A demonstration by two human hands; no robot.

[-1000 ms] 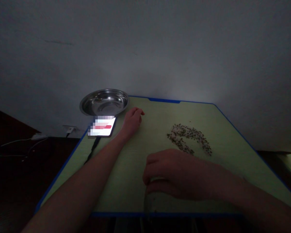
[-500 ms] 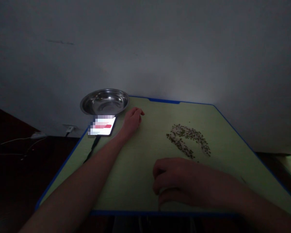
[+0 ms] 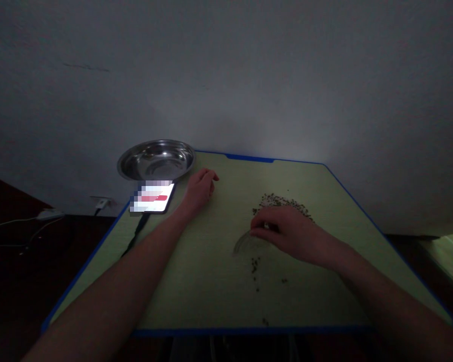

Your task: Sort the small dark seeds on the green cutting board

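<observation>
My left hand [image 3: 200, 190] rests on the table beside the phone, its fingers loosely bent and somewhat apart, with nothing visible in them. Over the near edge of a spread pile of small dark seed-like grains [image 3: 283, 201] is my right hand [image 3: 287, 234], thumb and forefinger tips brought together. What it pinches cannot be made out. From those fingertips a faint, pale curved shape [image 3: 242, 242], see-through or blurred, reaches left over the tabletop. A few loose grains [image 3: 254, 265] lie nearer to me. Part of the pile is hidden behind my right hand.
A shiny steel basin [image 3: 156, 161] stands at the table's back left corner. In front of it lies a lit phone [image 3: 156, 198] with a dark strap [image 3: 136, 234]. The pale green table [image 3: 196, 286] has a blue rim and meets the wall. Cables [image 3: 47, 216] lie on the floor at left.
My right hand has moved away from me, from near the table's front edge to the pile, and its fingers have pinched together. Loose grains and the pale curve now show. My left hand stays put.
</observation>
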